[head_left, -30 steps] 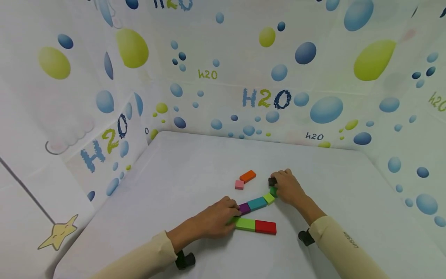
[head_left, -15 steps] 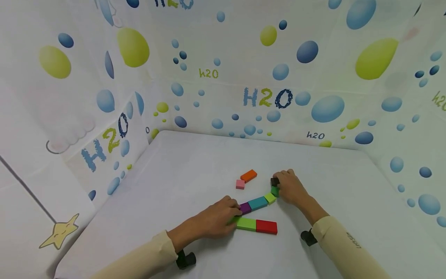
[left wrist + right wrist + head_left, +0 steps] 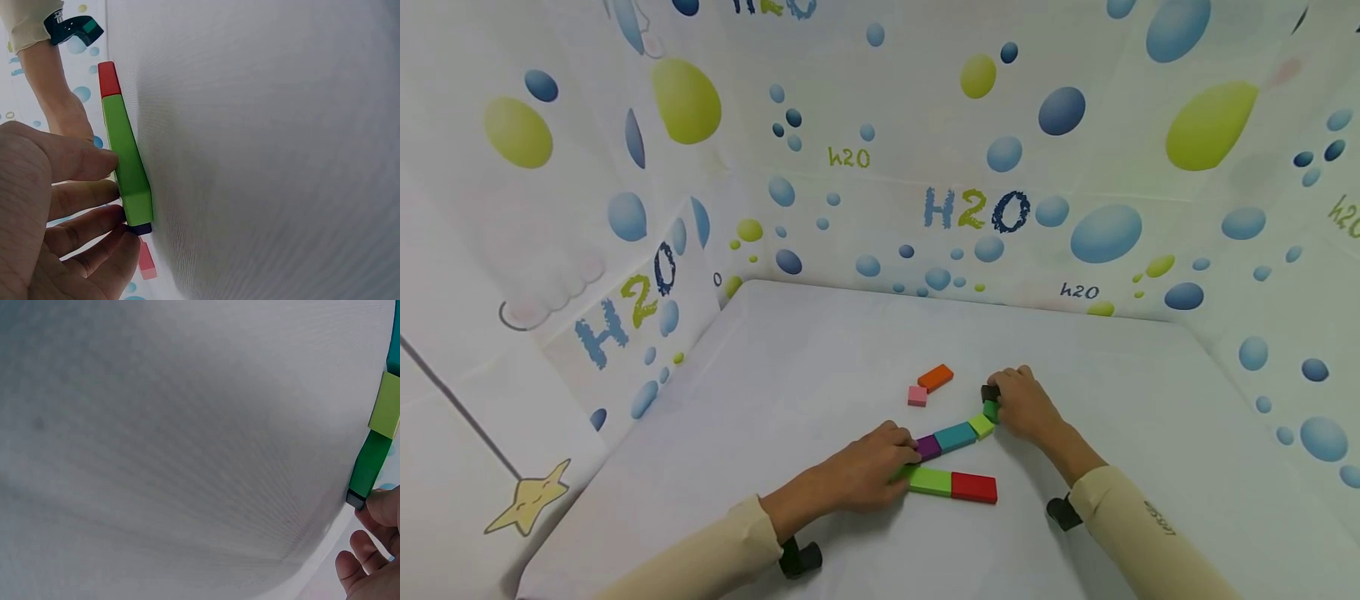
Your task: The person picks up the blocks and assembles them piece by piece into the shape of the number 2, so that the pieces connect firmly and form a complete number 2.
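My left hand (image 3: 876, 467) rests at the left ends of two rows of coloured blocks. Its curled fingers hold the purple block (image 3: 928, 448), while the thumb touches the long light green block (image 3: 128, 156), which lies end to end with a red block (image 3: 973, 488). From the purple block the other row runs through a teal block (image 3: 955, 437), a small lime block (image 3: 981, 427) and a dark green block (image 3: 370, 462), bending away at the far end. There my right hand (image 3: 1022, 404) pinches a black block (image 3: 355, 499) against the dark green one's end.
An orange block (image 3: 936, 378) and a pink block (image 3: 917, 396) lie corner to corner beyond the rows. The white tabletop (image 3: 820, 358) meets patterned sheets (image 3: 887, 225) at the back and sides. Each wrist carries a dark camera mount (image 3: 801, 558).
The black block and the dark green block have shifted very slightly with my right fingers. My left hand and the other blocks keep their places; the head view has moved a little.
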